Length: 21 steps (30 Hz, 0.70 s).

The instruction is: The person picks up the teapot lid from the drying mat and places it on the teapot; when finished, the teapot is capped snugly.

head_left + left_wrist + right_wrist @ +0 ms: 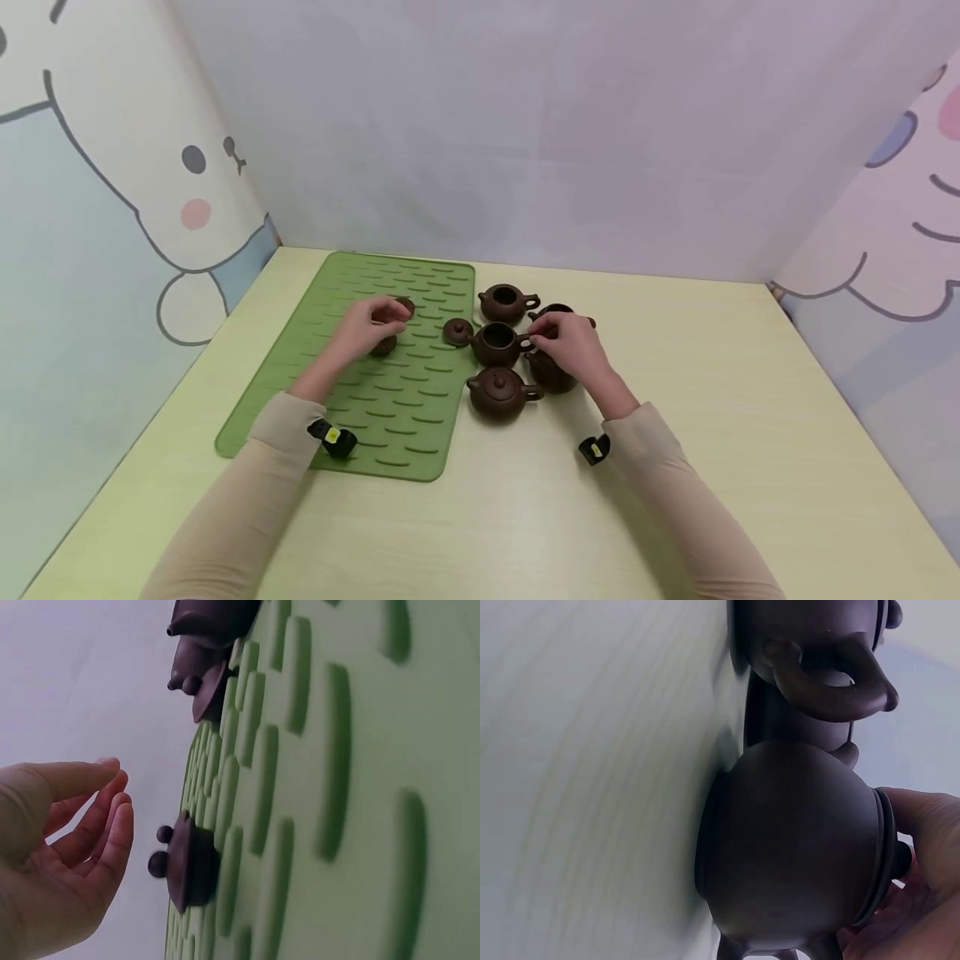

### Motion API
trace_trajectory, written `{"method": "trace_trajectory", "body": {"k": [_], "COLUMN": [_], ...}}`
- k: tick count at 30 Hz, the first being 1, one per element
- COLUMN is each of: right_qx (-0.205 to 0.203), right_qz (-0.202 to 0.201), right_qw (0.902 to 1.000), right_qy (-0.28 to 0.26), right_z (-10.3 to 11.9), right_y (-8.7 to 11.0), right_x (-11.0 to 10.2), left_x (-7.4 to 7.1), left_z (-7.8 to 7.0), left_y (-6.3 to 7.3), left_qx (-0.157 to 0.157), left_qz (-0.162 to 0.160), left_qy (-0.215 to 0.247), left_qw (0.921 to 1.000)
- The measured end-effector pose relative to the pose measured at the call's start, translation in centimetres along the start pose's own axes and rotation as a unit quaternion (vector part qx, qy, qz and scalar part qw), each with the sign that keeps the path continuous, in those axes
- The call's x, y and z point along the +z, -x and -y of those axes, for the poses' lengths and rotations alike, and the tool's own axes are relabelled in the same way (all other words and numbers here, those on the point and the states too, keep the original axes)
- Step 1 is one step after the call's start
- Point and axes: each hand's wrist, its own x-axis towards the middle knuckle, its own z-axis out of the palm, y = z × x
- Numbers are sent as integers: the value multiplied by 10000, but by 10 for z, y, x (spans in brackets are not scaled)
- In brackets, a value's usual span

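Observation:
My left hand (pixel 366 327) hovers over the green mat (pixel 390 417), fingers loosely bent, thumb near the index fingertip. In the left wrist view nothing lies between them. Two dark brown teapot lids, a nearer lid (pixel 384 346) and a farther lid (pixel 406 306), lie close by on the mat. My right hand (pixel 573 343) is bent over a lidded brown teapot (pixel 552 375) at the group's right. In the right wrist view its fingers are around the far side of that teapot's lid (pixel 885 859); whether they pinch the knob is hidden.
An open teapot (pixel 497 343) stands mid-group, with a lid (pixel 457 332) at its left. Another open teapot (pixel 506 303) is behind it; a further teapot (pixel 558 310) is partly covered by my right hand. A lidded teapot (pixel 500 393) stands in front. Printed walls enclose the table.

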Motion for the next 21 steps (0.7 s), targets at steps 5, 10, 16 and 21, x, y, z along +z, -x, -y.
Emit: {"method": "trace_trajectory", "body": {"k": [5, 10, 16, 21], "right_qx": [-16, -45, -93, -118], "right_qz": [-40, -92, -97, -115], "right_qw": [9998, 9995, 9994, 9994], "right_qy": [212, 305, 305, 310], "right_z": [0, 0, 0, 0], "right_y": [0, 0, 0, 0], "right_x": [3, 4, 4, 4], "left_x": [-7, -11, -15, -16], "left_z": [11, 20, 27, 30], "left_y": [6, 11, 13, 13], "left_qx": [-196, -264, -414, -553], "left_qz": [-109, -158, -89, -51], "left_qy": [-53, -81, -165, -233], "left_qw": [9997, 9995, 9990, 9982]}}
